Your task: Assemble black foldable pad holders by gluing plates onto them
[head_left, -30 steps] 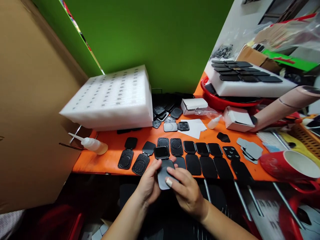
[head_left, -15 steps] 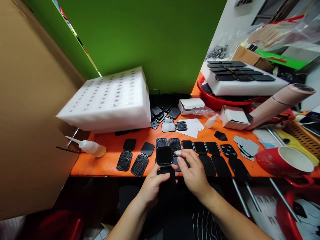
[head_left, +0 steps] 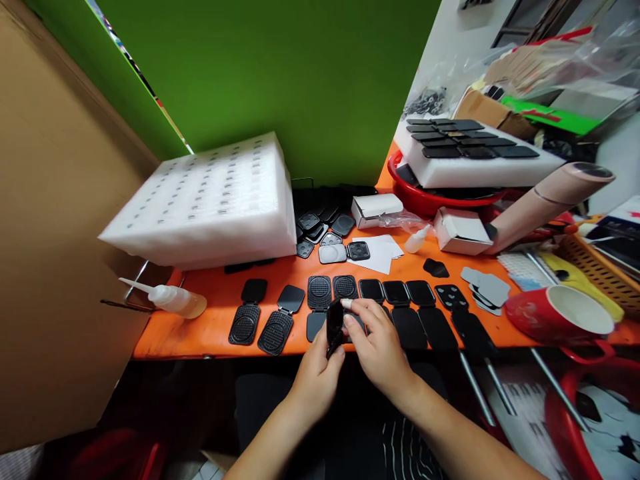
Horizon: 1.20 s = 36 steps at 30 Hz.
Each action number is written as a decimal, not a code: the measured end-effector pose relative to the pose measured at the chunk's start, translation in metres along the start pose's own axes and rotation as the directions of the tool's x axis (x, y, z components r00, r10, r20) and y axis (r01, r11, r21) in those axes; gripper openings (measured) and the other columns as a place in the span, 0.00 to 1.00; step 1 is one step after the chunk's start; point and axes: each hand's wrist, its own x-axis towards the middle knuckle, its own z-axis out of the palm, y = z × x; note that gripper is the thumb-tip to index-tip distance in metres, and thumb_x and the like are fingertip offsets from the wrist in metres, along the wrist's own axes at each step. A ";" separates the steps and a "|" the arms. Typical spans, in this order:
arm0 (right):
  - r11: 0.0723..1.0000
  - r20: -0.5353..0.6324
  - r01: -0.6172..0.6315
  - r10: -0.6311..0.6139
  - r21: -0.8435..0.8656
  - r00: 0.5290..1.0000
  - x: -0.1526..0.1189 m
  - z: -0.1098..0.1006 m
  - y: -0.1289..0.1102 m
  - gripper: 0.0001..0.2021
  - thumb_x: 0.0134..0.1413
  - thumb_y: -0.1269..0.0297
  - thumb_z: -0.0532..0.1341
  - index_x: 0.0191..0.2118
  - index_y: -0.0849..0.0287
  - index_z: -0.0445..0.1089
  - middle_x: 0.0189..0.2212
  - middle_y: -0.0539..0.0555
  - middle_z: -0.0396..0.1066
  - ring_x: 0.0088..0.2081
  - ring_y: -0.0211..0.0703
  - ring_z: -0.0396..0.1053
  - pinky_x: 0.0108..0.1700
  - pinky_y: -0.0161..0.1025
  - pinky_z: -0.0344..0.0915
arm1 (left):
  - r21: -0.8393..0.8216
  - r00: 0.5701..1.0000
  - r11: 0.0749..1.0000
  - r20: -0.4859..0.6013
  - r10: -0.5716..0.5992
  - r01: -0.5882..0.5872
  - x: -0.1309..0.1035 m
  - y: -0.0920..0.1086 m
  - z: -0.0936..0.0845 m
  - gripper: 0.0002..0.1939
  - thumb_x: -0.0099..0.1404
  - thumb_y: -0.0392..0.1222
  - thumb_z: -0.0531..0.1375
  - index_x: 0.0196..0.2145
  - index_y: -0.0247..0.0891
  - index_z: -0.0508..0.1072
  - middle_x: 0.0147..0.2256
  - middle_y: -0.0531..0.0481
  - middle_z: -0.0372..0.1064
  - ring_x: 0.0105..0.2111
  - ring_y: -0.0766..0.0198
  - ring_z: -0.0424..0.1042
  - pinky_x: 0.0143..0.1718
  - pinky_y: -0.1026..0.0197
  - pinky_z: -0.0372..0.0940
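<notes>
In my left hand (head_left: 316,377) is a black hinged two-panel piece (head_left: 334,323), turned nearly edge-on, my thumb and fingers closed around its lower part. My right hand (head_left: 379,343) pinches at the right edge of its upper panel; a white covering wraps one fingertip. Part of the piece is hidden by my fingers. Behind both hands, several similar hinged pieces (head_left: 395,293) lie opened out in a row along the table's front. Two more, with ridged round patterns, lie to the left, one of them a patterned black piece (head_left: 276,332).
A white foam block (head_left: 200,200) stands on the orange table (head_left: 215,340). Left of my hands lies a glue bottle (head_left: 175,300). A red mug (head_left: 533,313) stands right, near grey plates (head_left: 487,290). Behind are a small white box (head_left: 377,208) and a red basin (head_left: 420,200).
The hinged piece has turned from facing me to nearly edge-on. My left hand has rotated with it, and my right fingers have come against its upper panel. The view has shifted slightly.
</notes>
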 end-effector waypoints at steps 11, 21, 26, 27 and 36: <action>0.993 0.075 -0.083 0.077 0.084 0.994 0.004 -0.004 0.004 0.09 0.56 0.68 0.53 0.41 0.57 0.67 0.40 0.56 0.68 0.44 0.45 0.66 0.47 0.44 0.63 | 0.145 1.000 0.989 0.025 0.005 -0.009 0.002 -0.005 -0.004 0.24 0.62 0.35 0.52 0.57 0.39 0.60 0.53 0.44 0.64 0.53 0.56 0.63 0.55 0.53 0.57; 0.982 0.106 -0.152 0.140 0.115 0.985 0.005 -0.003 0.009 0.09 0.53 0.68 0.55 0.40 0.56 0.66 0.39 0.54 0.68 0.41 0.44 0.66 0.45 0.43 0.64 | 0.078 0.999 0.997 0.030 -0.026 0.023 0.004 -0.007 -0.004 0.23 0.60 0.36 0.53 0.54 0.38 0.64 0.51 0.44 0.67 0.50 0.55 0.66 0.53 0.51 0.58; 0.982 0.117 -0.154 0.142 0.108 0.983 0.008 -0.005 0.011 0.06 0.53 0.68 0.55 0.38 0.56 0.66 0.37 0.53 0.68 0.39 0.44 0.67 0.44 0.44 0.65 | 0.027 0.997 0.997 0.040 -0.073 0.072 0.004 -0.007 -0.004 0.21 0.60 0.37 0.54 0.52 0.36 0.66 0.46 0.44 0.70 0.47 0.54 0.68 0.51 0.51 0.60; 0.984 0.120 -0.149 0.137 0.093 0.983 0.008 -0.005 0.010 0.06 0.53 0.68 0.55 0.38 0.56 0.65 0.37 0.54 0.68 0.40 0.44 0.67 0.44 0.44 0.65 | 0.013 0.995 0.996 0.043 -0.085 0.085 0.004 -0.007 -0.005 0.21 0.60 0.37 0.54 0.52 0.36 0.66 0.46 0.44 0.71 0.47 0.54 0.68 0.51 0.51 0.61; 0.982 0.108 -0.179 0.172 0.061 0.979 0.006 -0.004 0.010 0.07 0.53 0.67 0.55 0.39 0.56 0.65 0.37 0.54 0.68 0.40 0.44 0.67 0.43 0.43 0.65 | -0.025 0.992 0.993 0.055 -0.111 0.113 0.008 -0.008 -0.005 0.22 0.58 0.39 0.56 0.52 0.36 0.66 0.47 0.44 0.70 0.47 0.53 0.68 0.50 0.52 0.61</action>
